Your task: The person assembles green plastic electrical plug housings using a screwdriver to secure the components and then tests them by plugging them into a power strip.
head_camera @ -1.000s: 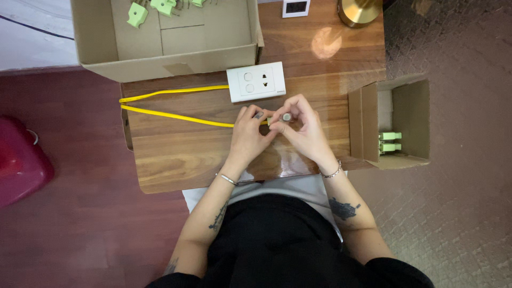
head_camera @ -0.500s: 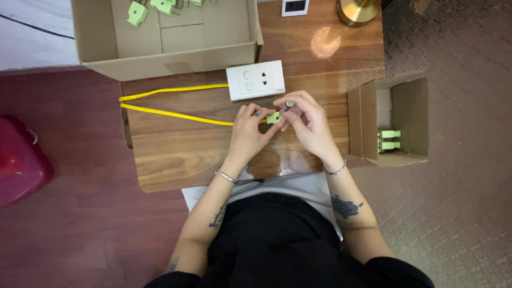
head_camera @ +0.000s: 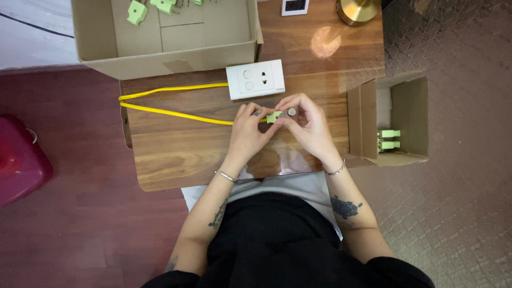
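- Green plastic, pale and small: one little green connector piece (head_camera: 274,116) sits pinched between both hands over the middle of the brown wooden table (head_camera: 176,154).
- The left hand (head_camera: 246,134) has its fingertips closed on the piece's left side, where one thin yellow cable (head_camera: 170,112) meets it.
- The right hand (head_camera: 309,128) has thumb and forefinger clamped on the right side, together with a small grey metal tip (head_camera: 291,112); what that tip belongs to is too small to make out.
- The yellow cable runs left across the table, bends at the table's edge and comes back in a second strand to one white rectangular wall socket plate (head_camera: 255,79), which lies just beyond the hands.
- One large open cardboard box (head_camera: 165,50) stands at the far side; three more green pieces (head_camera: 137,12) show inside, the upper ones cut off by the frame.
- One smaller cardboard box (head_camera: 405,117) lies open at the right, with two green pieces (head_camera: 388,140) stacked in it.
- One brass round base (head_camera: 358,8) and one small white-framed square (head_camera: 294,6) are cut off at the top.
- One red rounded object (head_camera: 18,165) at the left is partly out of view.
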